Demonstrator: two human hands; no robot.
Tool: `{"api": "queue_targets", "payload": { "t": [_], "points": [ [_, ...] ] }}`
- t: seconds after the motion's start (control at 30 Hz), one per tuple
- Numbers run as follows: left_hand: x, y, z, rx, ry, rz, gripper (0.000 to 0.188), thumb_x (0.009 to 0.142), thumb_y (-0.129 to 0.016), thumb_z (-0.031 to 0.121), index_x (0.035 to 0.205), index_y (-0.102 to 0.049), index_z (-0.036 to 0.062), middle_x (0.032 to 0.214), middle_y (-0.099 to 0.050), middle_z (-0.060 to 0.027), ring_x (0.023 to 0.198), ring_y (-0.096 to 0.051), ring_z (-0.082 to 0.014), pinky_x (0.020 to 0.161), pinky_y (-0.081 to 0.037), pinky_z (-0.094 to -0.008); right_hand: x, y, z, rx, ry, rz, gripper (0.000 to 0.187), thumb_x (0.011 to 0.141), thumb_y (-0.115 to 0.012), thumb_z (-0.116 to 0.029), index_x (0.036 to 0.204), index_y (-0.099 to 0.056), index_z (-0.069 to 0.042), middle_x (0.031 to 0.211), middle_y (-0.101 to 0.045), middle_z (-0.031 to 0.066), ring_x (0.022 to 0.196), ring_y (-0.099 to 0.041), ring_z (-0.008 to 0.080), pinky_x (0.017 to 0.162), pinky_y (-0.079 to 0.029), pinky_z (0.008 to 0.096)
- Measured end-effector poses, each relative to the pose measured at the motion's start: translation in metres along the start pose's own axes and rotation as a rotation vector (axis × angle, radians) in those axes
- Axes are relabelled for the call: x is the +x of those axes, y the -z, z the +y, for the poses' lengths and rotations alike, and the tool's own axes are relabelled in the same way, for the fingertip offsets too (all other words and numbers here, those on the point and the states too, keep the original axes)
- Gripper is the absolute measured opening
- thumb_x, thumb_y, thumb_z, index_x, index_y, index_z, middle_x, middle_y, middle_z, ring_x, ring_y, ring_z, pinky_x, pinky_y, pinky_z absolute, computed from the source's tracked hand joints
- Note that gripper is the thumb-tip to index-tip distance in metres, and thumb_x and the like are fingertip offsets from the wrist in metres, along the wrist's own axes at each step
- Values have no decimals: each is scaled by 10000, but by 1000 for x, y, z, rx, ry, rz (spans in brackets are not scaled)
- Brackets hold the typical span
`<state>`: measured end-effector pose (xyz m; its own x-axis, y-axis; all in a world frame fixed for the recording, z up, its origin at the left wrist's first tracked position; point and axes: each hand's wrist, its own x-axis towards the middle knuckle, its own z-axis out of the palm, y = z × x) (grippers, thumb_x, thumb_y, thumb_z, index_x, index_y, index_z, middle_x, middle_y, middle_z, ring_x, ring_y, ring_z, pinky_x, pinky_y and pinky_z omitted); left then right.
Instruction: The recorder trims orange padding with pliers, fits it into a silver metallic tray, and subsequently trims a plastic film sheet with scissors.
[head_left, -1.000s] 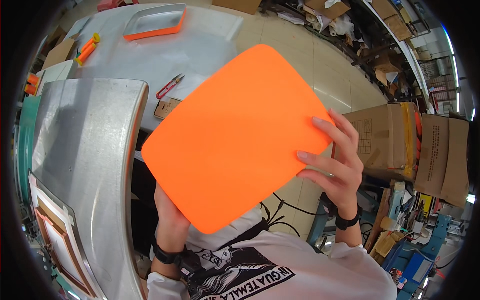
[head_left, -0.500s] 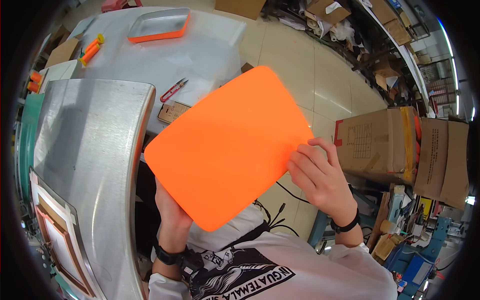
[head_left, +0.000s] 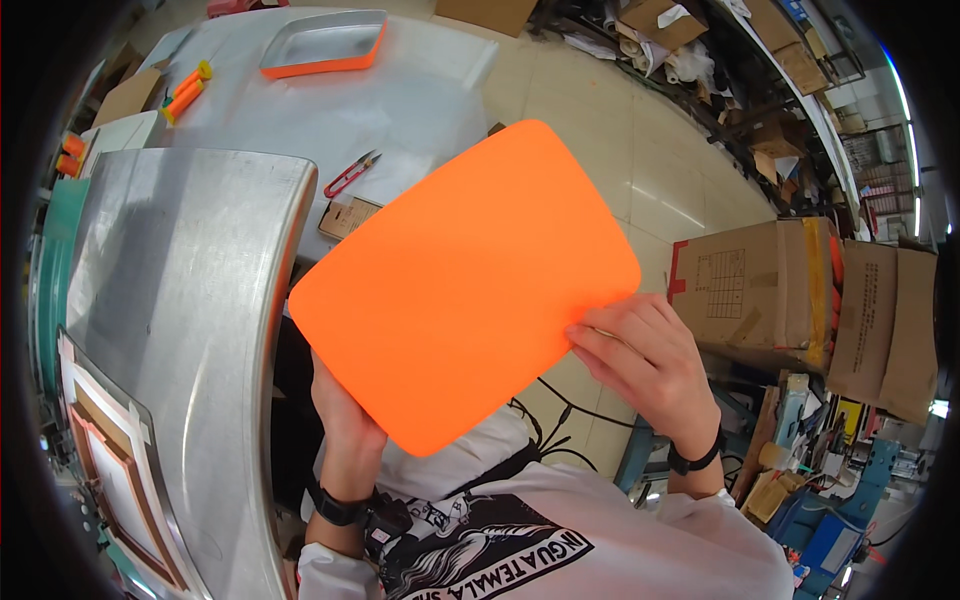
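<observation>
Hands gripped an orange rounded-corner sheet (head_left: 465, 285), held tilted in front of the chest: the left hand (head_left: 345, 420) clasped its lower edge from behind, the right hand (head_left: 640, 355) pinched its right edge, fingers (head_left: 600, 345) lying on the face. Behind it, on the grey table (head_left: 420, 90), stood an orange-walled tray (head_left: 325, 42), seemingly empty, and red snips (head_left: 350, 175) lay nearer. A cardboard box (head_left: 755, 290) sat on the floor to the right, contents unseen.

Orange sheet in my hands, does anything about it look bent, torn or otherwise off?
Nothing stands out. The orange sheet looks flat and clean, with rounded corners intact, held tilted between the left hand and the right hand.
</observation>
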<state>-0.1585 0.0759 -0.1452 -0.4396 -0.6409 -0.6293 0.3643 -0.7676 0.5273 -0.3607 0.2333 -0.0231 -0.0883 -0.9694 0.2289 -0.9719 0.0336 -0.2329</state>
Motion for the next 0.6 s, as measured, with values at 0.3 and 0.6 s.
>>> {"api": "queue_targets", "payload": {
  "t": [0.3, 0.6],
  "points": [
    [-1, -3, 1, 16, -16, 30, 444, 964, -412, 410, 1230, -476, 60, 1140, -576, -55, 993, -599, -186, 792, -527, -320, 5, -15, -3, -183, 170, -67, 215, 614, -641, -13, 819, -591, 28, 838, -575, 86, 800, -566, 238, 795, -486, 390],
    [13, 18, -4, -28, 21, 3, 433, 971, -399, 396, 1228, -477, 57, 1136, -577, -61, 983, -605, -194, 784, -537, -320, 0, -1, 33, -379, -308, 522, 292, 605, -727, 8, 868, -605, -27, 820, -578, 53, 808, -560, 235, 704, -453, 381]
  ]
}}
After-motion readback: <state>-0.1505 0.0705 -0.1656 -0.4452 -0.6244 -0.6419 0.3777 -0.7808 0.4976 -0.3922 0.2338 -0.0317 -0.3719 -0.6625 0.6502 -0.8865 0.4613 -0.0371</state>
